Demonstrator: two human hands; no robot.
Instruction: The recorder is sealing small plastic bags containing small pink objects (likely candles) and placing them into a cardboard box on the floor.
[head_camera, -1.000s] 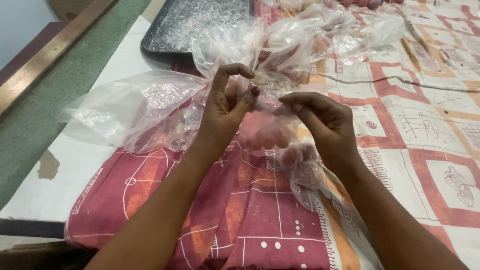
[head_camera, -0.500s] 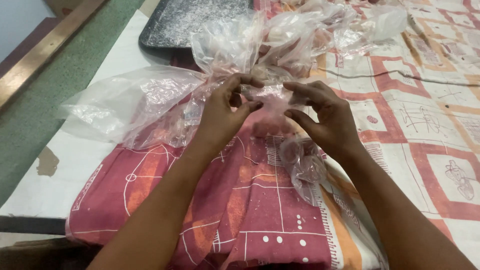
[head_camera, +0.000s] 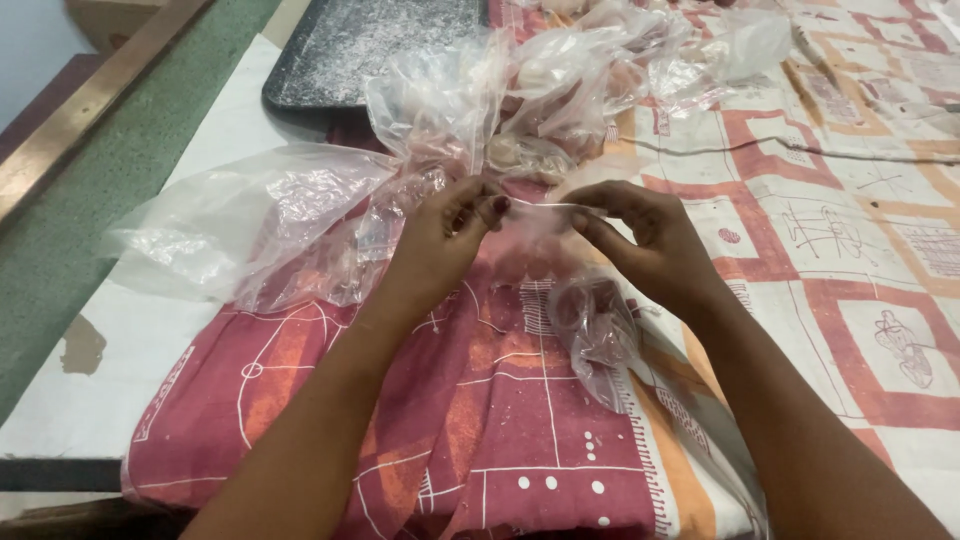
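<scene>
Here the left hand (head_camera: 440, 240) and the right hand (head_camera: 645, 240) meet over the middle of the cloth, each pinching between thumb and fingertips one end of a thin strip of clear plastic (head_camera: 535, 207) stretched taut between them. That strip is the mouth of a small clear plastic bag (head_camera: 595, 330), whose crumpled body hangs below the right hand and rests on the cloth; what it holds cannot be made out. Under both forearms lies a patterned cloth (head_camera: 480, 420), dark red with white line drawings on the near side, cream with orange-red squares to the right. Just beyond the fingers sits a loose heap of clear plastic bags (head_camera: 560, 80), some with pale rounded lumps inside. A larger empty clear bag (head_camera: 250, 225) sprawls to the left of the left hand, half on the cloth, half on the white tabletop (head_camera: 90, 400). Farther off, a dark tray (head_camera: 370, 45) dusted with white powder touches the heap's far left side
</scene>
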